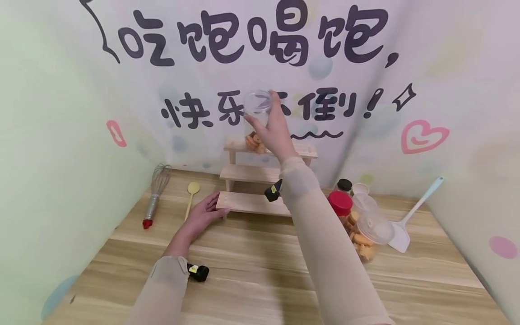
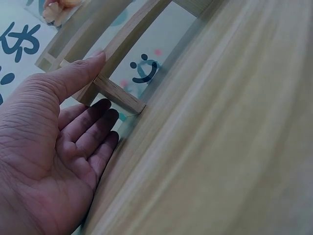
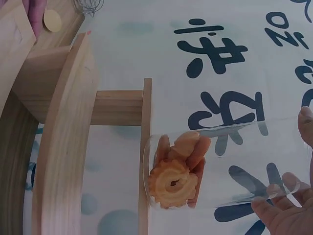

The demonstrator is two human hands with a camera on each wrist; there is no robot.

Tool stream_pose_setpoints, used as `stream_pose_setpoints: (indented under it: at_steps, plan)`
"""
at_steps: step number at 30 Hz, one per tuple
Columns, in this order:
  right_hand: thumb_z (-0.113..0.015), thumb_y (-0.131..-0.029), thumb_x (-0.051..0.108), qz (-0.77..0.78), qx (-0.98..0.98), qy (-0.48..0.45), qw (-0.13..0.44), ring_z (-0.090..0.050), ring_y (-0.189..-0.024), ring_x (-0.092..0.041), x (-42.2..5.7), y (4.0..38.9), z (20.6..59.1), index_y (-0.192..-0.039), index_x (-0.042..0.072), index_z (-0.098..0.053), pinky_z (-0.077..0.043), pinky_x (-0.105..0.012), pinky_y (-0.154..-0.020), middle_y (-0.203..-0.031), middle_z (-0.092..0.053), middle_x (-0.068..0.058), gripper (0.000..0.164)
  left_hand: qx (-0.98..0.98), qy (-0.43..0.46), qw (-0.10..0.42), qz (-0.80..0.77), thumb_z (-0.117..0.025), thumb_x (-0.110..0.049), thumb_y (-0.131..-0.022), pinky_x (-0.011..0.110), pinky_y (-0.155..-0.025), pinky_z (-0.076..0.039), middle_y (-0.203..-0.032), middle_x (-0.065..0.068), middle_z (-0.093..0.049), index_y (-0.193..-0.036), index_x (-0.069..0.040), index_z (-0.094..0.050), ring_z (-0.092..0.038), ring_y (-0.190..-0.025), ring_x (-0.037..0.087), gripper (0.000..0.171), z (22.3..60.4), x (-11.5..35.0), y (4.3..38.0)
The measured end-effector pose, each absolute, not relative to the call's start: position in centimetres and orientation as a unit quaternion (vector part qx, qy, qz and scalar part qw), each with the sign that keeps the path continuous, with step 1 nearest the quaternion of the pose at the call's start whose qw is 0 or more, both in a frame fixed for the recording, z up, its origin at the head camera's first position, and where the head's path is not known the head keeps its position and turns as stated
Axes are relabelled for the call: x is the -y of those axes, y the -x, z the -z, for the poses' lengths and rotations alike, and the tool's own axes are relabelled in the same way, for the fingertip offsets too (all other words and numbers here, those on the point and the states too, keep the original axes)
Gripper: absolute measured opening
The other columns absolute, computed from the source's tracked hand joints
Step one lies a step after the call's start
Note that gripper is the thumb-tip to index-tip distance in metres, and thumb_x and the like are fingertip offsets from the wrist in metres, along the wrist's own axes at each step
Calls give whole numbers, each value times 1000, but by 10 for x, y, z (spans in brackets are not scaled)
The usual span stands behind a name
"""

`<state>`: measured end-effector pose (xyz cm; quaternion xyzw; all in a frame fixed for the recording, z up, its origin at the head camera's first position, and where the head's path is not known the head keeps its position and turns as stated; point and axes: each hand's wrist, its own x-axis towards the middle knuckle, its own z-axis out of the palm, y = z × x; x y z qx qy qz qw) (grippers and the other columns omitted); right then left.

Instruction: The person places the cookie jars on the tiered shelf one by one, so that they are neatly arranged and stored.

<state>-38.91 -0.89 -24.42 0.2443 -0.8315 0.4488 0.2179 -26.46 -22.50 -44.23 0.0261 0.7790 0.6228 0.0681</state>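
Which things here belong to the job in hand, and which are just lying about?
In the job:
clear jar of cookies, held by the right hand
wooden rack, touched by the left hand
other jars at right, probably, since cookies show there too

Lying about, seemingly:
whisk
yellow spoon
spatula
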Motion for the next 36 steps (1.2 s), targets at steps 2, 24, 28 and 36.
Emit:
stream_pose_setpoints:
  at_steps: [2, 24, 28, 36]
  plan:
    - [-70, -85, 49, -450, 835, -237, 208, -46, -132, -16, 10, 390, 243, -151, 26, -14, -40, -36, -111, -145, -44, -4, 89, -779, -26, 68, -623, -72, -27, -88, 44, -117, -32, -158, 11, -31, -154, -14, -25, -33, -145, 29, 82, 440, 226, 263]
    - [-70, -86, 45, -504, 824, -209, 152, -32, -146, -16, 13, 403, 252, -153, 26, -16, -28, -30, -120, -157, -33, 3, 88, -781, -25, 50, -622, -75, -36, -84, 44, -117, -33, -157, 10, -34, -154, -15, -26, -35, -144, 28, 88, 459, 233, 272]
    - [-69, -87, 46, -494, 839, -184, 138, -31, -147, -17, 11, 405, 260, -155, 24, -11, -28, -31, -120, -160, -28, -1, 92, -782, -25, 43, -622, -76, -37, -83, 44, -116, -33, -156, 9, -36, -154, -16, -27, -37, -143, 27, 88, 466, 232, 273]
    - [-69, -85, 50, -463, 865, -147, 123, -44, -138, -24, 4, 406, 280, -152, 15, -25, -41, -40, -112, -153, -40, -7, 87, -780, -25, 43, -624, -76, -37, -82, 45, -117, -33, -156, 9, -35, -154, -16, -27, -37, -143, 28, 89, 468, 231, 276]
